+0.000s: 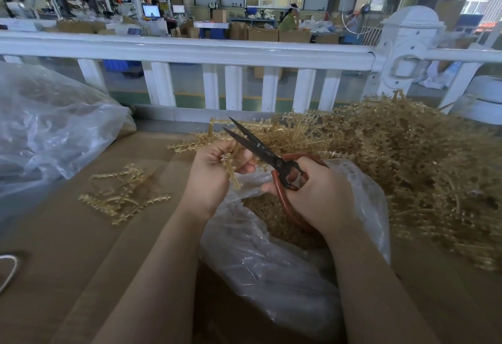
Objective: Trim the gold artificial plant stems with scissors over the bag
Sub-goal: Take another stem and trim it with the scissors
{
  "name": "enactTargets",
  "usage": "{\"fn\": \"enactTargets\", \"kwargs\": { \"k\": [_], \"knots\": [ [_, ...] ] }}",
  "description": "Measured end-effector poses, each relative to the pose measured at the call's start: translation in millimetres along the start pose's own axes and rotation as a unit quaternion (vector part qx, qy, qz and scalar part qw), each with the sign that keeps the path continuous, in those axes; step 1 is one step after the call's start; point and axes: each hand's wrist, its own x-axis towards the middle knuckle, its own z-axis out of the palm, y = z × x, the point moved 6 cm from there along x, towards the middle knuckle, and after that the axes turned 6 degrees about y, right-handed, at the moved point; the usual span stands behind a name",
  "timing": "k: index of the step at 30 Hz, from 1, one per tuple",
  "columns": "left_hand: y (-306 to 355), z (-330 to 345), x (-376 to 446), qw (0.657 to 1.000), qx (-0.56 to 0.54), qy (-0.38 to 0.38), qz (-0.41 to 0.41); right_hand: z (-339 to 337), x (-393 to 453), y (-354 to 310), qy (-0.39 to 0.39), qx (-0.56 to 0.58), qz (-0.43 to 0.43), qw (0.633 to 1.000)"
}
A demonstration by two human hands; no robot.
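Closest to the lens, two bare forearms reached forward over a brown cardboard-covered table (68, 248). Between them lay a clear plastic bag (260, 262), mouth open upward, holding a brownish heap of small offcuts. Left hand (214, 172) curled around a gold artificial stem (231, 169), thumb and fingers pinching it so that the lower end hung down past the palm, just above the bag's near rim, and the upper sprigs fanned out to the left. Right hand (317, 194) wrapped around the red loop handles of the scissors (260, 150), fingers threaded through one loop, the other loop curving down beside the wrist. Dark blades parted narrowly, tips pointing up and left, crossing just beside the held stem above the left hand's fingers; whether touching it, impossible to tell. To the right, a large tangled heap of gold stems (407, 158) piled against and behind the bag. To the left, a small scatter of loose gold stems (122, 194) flat on the cardboard, well apart from the hands. Further left, a second crumpled clear bag (46, 126). Behind the table, a white railing (190, 50), and beyond it a workshop with boxes, screens and seated people, blurred.
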Motion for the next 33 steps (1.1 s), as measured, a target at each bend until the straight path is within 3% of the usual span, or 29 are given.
{"fn": "enactTargets", "kwargs": {
  "k": [11,17,26,33],
  "knots": [
    [-21.2,-10.0,6.5,0.994,-0.083,0.045,-0.059,10.0,-1.8,5.0,-0.070,0.025,0.042,0.996],
    [-22.4,4.1,0.4,0.998,-0.015,-0.009,-0.063,11.4,-2.5,12.4,-0.046,0.160,0.167,0.972],
    [-24.4,21.0,-4.2,0.995,0.053,-0.064,-0.053,21.2,-1.6,11.7,-0.076,0.281,0.234,0.928],
    [-22.6,21.6,-3.4,0.994,0.054,-0.089,-0.037,23.1,-1.6,13.4,-0.071,0.290,0.251,0.921]
  ]
}}
